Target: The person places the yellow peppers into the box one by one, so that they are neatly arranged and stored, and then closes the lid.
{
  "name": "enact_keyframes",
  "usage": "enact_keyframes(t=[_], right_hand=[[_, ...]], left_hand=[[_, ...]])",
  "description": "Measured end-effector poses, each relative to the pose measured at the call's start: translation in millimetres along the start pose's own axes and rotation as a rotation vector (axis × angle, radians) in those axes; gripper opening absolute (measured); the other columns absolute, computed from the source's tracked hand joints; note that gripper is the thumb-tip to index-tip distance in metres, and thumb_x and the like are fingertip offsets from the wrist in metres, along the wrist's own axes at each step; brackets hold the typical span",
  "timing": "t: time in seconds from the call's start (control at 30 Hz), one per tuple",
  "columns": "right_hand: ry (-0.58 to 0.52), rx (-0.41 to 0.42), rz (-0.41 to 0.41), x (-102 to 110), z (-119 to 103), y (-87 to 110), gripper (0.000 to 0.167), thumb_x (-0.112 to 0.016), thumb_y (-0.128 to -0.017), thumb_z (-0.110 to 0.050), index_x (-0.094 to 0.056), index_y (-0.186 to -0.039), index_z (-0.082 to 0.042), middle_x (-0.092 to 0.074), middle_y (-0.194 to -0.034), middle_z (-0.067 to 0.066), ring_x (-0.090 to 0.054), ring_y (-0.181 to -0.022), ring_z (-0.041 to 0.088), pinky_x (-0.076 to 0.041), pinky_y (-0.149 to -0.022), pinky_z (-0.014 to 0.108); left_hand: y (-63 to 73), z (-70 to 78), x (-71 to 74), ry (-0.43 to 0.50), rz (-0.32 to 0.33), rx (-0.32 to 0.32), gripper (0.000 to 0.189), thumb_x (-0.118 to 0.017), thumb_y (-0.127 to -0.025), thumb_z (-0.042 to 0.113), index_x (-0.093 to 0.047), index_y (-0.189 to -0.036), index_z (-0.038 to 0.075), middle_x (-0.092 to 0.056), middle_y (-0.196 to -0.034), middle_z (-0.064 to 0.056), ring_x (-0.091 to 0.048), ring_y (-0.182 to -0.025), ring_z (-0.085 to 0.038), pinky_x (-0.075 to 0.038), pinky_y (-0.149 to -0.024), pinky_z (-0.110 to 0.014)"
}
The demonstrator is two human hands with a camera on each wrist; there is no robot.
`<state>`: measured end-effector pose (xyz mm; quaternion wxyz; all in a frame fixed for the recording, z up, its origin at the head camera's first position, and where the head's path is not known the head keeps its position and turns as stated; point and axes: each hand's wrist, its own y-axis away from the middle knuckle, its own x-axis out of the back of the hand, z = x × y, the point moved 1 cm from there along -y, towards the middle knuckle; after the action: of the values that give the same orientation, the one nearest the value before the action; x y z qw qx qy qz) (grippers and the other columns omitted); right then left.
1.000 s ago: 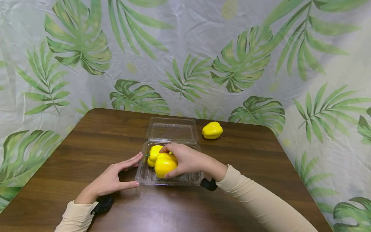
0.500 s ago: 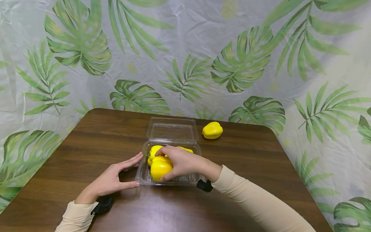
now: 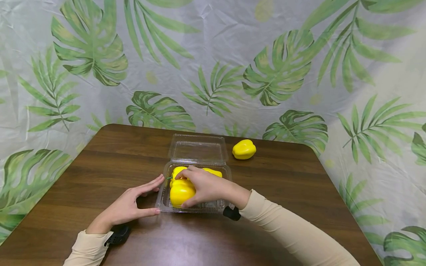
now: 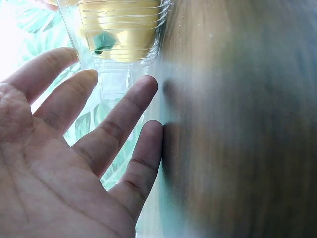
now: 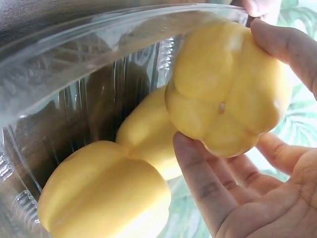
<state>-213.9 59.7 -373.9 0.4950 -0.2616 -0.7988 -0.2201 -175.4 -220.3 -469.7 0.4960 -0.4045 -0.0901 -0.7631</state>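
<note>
My right hand (image 3: 213, 188) grips a yellow bell pepper (image 3: 181, 194), thumb on the near side and fingers on the far side. The pepper is low over the front left of a clear plastic clamshell container (image 3: 206, 211). In the right wrist view, the held pepper's lobed bottom (image 5: 228, 89) faces the camera. Behind it in the container lie a second yellow pepper (image 3: 178, 171), at the back left, and a third (image 3: 214, 172), partly hidden by my hand. My left hand (image 3: 128, 205) rests at the container's left side, its fingers spread and fingertips right at the wall.
The container's clear lid (image 3: 199, 147) lies folded back behind it. Another yellow bell pepper (image 3: 244, 149) lies on the brown wooden table (image 3: 283, 177) at the back right. A leaf-patterned cloth (image 3: 226, 48) hangs beyond the table's far edge.
My right hand has moved left and slightly down with the pepper, into the container's front left. More of the back right pepper now shows. My left hand has stayed still.
</note>
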Motion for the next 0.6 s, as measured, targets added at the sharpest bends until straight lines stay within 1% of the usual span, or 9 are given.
enact_keyframes(t=[0.13,0.23,0.37,0.47,0.6], right_hand=[[0.005,-0.028,-0.003,-1.4,-1.4,-1.3,0.081,-0.093,-0.082,-0.041,-0.058,-0.149,-0.013,-0.062,-0.138,0.007,-0.060,-0.118,0.019,-0.055,-0.102,0.032],[0.000,-0.043,-0.007,-1.5,-1.8,-1.6,0.081,-0.093,-0.083,-0.042,-0.058,-0.151,-0.014,-0.060,-0.136,0.007,-0.059,-0.114,0.017,-0.055,-0.100,0.031],[0.000,-0.048,-0.009,-2.7,-0.7,-3.0,0.082,-0.093,-0.083,-0.044,-0.058,-0.151,-0.015,-0.059,-0.133,0.006,-0.058,-0.110,0.015,-0.054,-0.098,0.028],[0.010,-0.046,-0.011,-4.2,0.1,-3.8,0.082,-0.093,-0.083,-0.045,-0.058,-0.152,-0.016,-0.058,-0.134,0.006,-0.057,-0.111,0.014,-0.054,-0.098,0.028],[0.015,-0.048,-0.015,-7.1,1.4,-4.5,0.083,-0.093,-0.084,-0.045,-0.059,-0.154,-0.018,-0.058,-0.133,0.007,-0.057,-0.112,0.016,-0.054,-0.098,0.028]], left_hand=[[0.0,-0.3,-0.3,0.006,0.003,-0.006,0.089,-0.089,-0.089,0.041,-0.046,-0.165,0.021,-0.047,-0.170,-0.003,-0.069,-0.126,-0.011,-0.047,-0.110,-0.020],[-0.2,-0.3,-0.5,0.008,0.002,-0.002,0.089,-0.088,-0.089,0.042,-0.045,-0.165,0.022,-0.046,-0.170,-0.002,-0.069,-0.126,-0.012,-0.046,-0.110,-0.020],[-0.2,-0.3,-0.2,0.004,-0.003,0.008,0.089,-0.088,-0.090,0.043,-0.045,-0.166,0.023,-0.046,-0.170,-0.001,-0.069,-0.127,-0.014,-0.047,-0.111,-0.022],[-0.2,-0.2,0.0,0.000,-0.005,0.009,0.090,-0.088,-0.090,0.043,-0.045,-0.166,0.023,-0.046,-0.170,-0.001,-0.069,-0.127,-0.014,-0.048,-0.111,-0.024],[0.1,-0.1,0.1,0.000,-0.003,0.008,0.090,-0.088,-0.089,0.043,-0.045,-0.165,0.023,-0.046,-0.170,-0.001,-0.069,-0.127,-0.013,-0.047,-0.111,-0.022]])
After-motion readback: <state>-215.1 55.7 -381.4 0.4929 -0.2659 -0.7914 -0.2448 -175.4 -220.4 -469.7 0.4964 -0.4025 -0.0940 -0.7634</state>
